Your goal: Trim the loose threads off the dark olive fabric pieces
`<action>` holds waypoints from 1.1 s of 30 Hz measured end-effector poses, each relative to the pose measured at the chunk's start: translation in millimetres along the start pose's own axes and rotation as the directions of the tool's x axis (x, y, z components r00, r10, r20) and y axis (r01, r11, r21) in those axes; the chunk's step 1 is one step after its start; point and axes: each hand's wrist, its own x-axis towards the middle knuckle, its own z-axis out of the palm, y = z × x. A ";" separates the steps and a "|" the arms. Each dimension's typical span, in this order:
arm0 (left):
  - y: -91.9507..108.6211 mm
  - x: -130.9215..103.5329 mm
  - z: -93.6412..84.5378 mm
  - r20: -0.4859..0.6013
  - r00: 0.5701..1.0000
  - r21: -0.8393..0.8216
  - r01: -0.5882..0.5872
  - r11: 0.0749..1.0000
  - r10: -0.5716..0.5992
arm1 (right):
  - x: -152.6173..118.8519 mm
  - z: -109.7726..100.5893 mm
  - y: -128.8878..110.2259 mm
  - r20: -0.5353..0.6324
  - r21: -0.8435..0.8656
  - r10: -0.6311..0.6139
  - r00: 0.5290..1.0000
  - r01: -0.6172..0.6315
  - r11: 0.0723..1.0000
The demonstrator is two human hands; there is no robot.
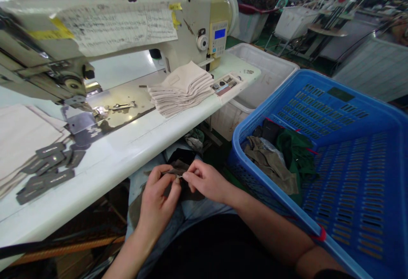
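Observation:
Over my lap, my left hand (pixel 159 198) pinches a piece of dark brown-grey fabric (pixel 192 195) between thumb and fingers. My right hand (pixel 207 180) is closed in a pinch right beside the left fingertips, at the same spot on the fabric. Something small and light shows between the two sets of fingertips, too small to name. Part of the fabric drapes across my jeans (pixel 183 217); the rest is hidden by my hands.
A sewing machine (pixel 127 26) stands on the white table (pixel 124 151). Stacked beige fabric pieces (pixel 183 87), a second beige pile (pixel 27 130) and dark grey labels (pixel 47 172) lie there. To my right, a blue basket (pixel 264 160) holds brown and green cloth. Behind it is a white bin (pixel 264 58).

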 end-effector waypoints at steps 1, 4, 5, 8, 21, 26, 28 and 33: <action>0.5 0.1 0.2 -0.008 1.000 0.008 -0.017 1.000 0.017 | 0.9 1.3 1.4 -0.015 0.014 0.020 1.000 -0.020 1.000; 0.6 -1.0 0.5 -0.009 1.000 -0.010 0.002 1.000 -0.002 | 2.1 4.7 4.9 -0.067 0.020 0.053 0.996 -0.052 0.998; -0.2 -1.6 0.4 -0.003 1.000 -0.036 0.031 0.999 -0.031 | 2.1 5.3 5.7 -0.081 0.017 0.047 0.996 -0.046 0.999; -3.8 -3.0 -0.4 0.029 0.989 -0.154 0.147 0.977 -0.144 | 1.8 4.8 5.6 -0.160 0.048 -0.007 0.987 0.014 0.999; -7.1 -4.6 -7.5 0.256 0.889 -0.564 0.456 0.689 -0.379 | 2.3 6.1 -2.9 -0.074 0.374 0.008 0.997 0.021 0.927; -6.0 1.5 -6.3 0.190 0.907 -0.455 0.420 0.785 -0.375 | 3.0 8.0 -0.9 -0.105 0.307 -0.015 0.994 0.047 0.950; -5.4 4.7 -5.7 0.180 0.934 -0.348 0.353 0.868 -0.308 | 0.7 8.8 -2.7 -0.088 0.267 -0.066 0.994 0.087 0.960; -1.3 5.6 -3.9 0.189 0.967 -0.299 0.221 0.928 -0.170 | -0.9 9.5 -4.4 -0.090 0.460 0.061 0.994 -0.013 0.888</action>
